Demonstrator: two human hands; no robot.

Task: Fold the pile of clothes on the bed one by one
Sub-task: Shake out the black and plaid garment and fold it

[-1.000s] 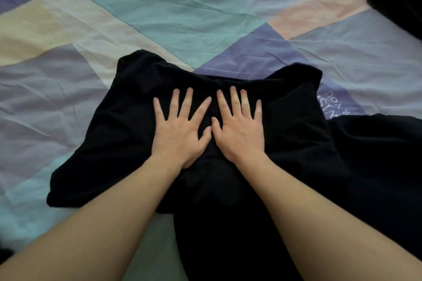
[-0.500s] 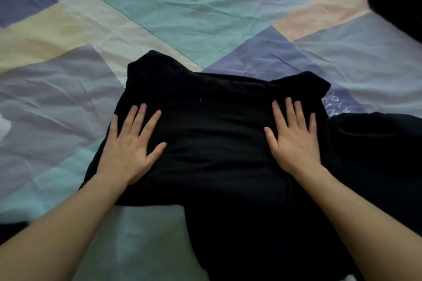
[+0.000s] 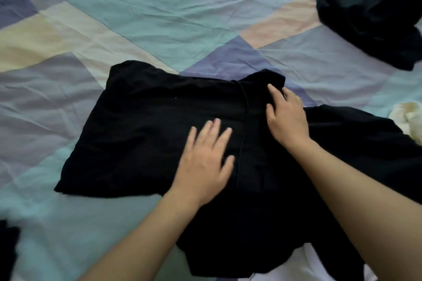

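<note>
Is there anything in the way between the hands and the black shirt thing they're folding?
No. Both hands are already on the black garment: the left hand lies flat on it, and the right hand touches its top right corner.

Two hands (image 3: 203, 162) (image 3: 286, 118); three black garments (image 3: 148, 125) (image 3: 370, 16) (image 3: 8, 251); one pale cloth (image 3: 408, 118).

Both bare forearms reach up from the bottom edge toward the middle of the frame. The left hand (image 3: 204, 162) lies flat, fingers spread and blurred. The right hand (image 3: 286, 118), right of centre, curls its fingers downward.
</note>
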